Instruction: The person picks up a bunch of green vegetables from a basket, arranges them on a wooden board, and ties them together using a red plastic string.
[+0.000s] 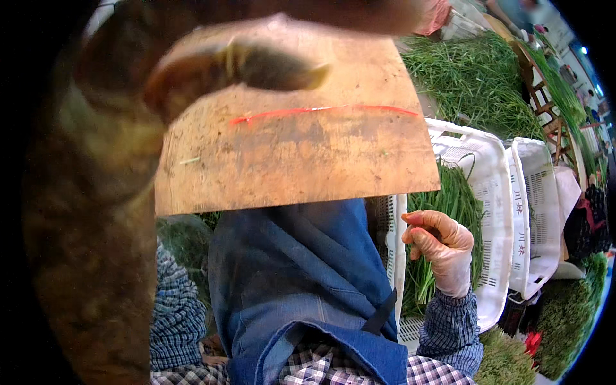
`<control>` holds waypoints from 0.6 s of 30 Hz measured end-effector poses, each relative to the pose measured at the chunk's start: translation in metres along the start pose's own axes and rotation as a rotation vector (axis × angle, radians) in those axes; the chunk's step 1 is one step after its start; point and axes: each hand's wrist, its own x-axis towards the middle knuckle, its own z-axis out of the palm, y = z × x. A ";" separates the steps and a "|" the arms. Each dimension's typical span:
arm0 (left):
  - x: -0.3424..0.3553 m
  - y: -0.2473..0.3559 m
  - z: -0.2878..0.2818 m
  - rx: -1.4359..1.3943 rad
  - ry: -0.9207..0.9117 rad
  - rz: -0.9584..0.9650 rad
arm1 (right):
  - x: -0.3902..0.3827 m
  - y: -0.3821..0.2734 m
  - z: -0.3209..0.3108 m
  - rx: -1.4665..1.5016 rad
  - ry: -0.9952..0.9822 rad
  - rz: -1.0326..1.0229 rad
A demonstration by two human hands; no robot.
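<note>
A large, dark, blurred shape, apparently my left hand [237, 70], fills the left and top edge close to the camera; what its fingers hold, if anything, is unclear. My right hand [436, 247], in a thin translucent glove and checked cuff, is raised beside the white crate of long green stalks [462, 192], fingers curled; their inside is hidden. Above my lap, covered by a blue denim apron [289, 263], lies a worn wooden board [301, 160] with a thin red strip [269, 113] across it.
A second white crate [539, 224] stands at the right. A heap of cut greens [468, 77] lies behind the board. Bushy green bundles [558, 327] are at the lower right. Blurred people [520, 13] are in the far background at upper right.
</note>
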 end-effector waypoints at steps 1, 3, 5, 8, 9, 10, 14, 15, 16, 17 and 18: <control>-0.002 0.002 -0.002 -0.015 0.003 -0.052 | 0.001 0.003 0.000 -0.012 -0.005 -0.027; -0.006 -0.007 -0.004 -0.062 -0.001 -0.028 | 0.000 0.000 0.002 -0.032 0.032 -0.050; -0.007 -0.016 -0.007 -0.100 -0.003 -0.020 | 0.003 0.002 0.002 -0.058 0.031 -0.089; -0.014 -0.014 -0.016 -0.114 0.020 -0.018 | 0.003 -0.009 0.008 -0.098 0.024 -0.097; -0.020 -0.014 -0.019 -0.122 0.027 -0.012 | 0.001 -0.009 0.009 -0.082 0.015 -0.078; -0.022 -0.014 -0.019 -0.132 0.025 -0.013 | -0.002 -0.010 0.009 -0.100 0.025 -0.093; -0.028 -0.015 -0.023 -0.155 0.028 0.006 | -0.007 -0.004 0.010 -0.070 0.003 -0.151; -0.030 -0.018 -0.024 -0.159 0.031 0.010 | -0.006 -0.004 0.013 -0.112 0.008 -0.140; -0.029 -0.024 -0.023 -0.166 0.035 0.013 | -0.005 -0.004 0.016 -0.157 0.015 -0.102; -0.027 -0.029 -0.022 -0.174 0.043 0.019 | 0.000 0.004 0.017 -0.168 0.023 -0.106; -0.023 -0.029 -0.024 -0.182 0.063 0.052 | 0.007 0.000 0.018 -0.215 0.018 -0.109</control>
